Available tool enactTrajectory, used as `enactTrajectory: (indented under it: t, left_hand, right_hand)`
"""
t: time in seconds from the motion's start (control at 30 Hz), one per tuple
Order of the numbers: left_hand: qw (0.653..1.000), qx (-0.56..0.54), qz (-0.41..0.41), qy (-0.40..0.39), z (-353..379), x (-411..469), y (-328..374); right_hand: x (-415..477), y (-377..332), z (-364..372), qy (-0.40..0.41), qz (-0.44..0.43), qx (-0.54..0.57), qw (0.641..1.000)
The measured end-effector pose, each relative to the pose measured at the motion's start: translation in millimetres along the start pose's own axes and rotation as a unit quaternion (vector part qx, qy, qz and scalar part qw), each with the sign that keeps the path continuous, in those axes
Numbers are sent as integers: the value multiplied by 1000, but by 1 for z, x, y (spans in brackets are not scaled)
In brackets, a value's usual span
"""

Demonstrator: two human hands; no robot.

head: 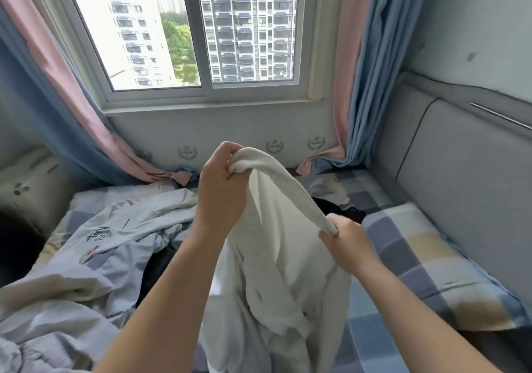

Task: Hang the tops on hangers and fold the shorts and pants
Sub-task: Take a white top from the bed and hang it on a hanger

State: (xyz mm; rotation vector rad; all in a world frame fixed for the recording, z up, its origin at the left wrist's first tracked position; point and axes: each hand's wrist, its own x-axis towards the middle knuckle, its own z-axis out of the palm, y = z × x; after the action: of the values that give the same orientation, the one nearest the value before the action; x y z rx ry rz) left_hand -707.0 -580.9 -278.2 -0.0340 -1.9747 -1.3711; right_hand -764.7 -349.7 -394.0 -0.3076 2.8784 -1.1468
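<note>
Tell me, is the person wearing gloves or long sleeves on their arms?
No. The left hand and right hand are both bare, with no gloves. Both forearms are bare too, as far as the picture shows; no sleeves, watch or bracelet can be seen. No rings are visible either.

Garment (276, 251) hangs over the bed (403, 257) (pillow (426, 260) right, quilt (95, 246) left)

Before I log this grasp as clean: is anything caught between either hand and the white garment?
Nothing visible. The left hand bunches the white garment at its raised end, and the right hand pinches its edge lower down, both directly on the fabric.
</note>
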Motion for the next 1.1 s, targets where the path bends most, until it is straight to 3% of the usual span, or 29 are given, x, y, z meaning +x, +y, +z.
enactTrajectory:
  t: [0.07,0.13,0.27,0.4,0.53,0.77,0.87,1.0,1.1]
  left_hand:
    - [1000,5,-13,14,-8,6,-6]
    - [999,32,-37,-15,-16,9,-17]
    - [979,106,-157,-73,-27,9,-49]
    - [943,164,-260,-129,-18,-8,-84]
    - [914,72,-336,-216,0,-42,-89]
    - [875,-10,-290,-387,27,-110,-62]
    - [875,-41,-291,-385,36,-132,-59]
    - [893,70,-256,-363,46,-156,-61]
    - [899,92,-285,-321,60,-172,-60]
  right_hand:
    - [-5,27,8,-50,91,-50,993]
    - [-11,43,10,-73,135,-34,988]
    - [-17,19,-8,-19,90,63,994]
    - [-21,-24,-23,-15,30,147,989]
    - [-25,-44,-18,-15,27,215,976]
    - [-33,-65,-8,7,62,274,960]
    - [-33,-72,-10,28,86,298,950]
    - [-35,-79,-17,42,127,355,925]
    - [-42,-86,-16,26,142,410,901]
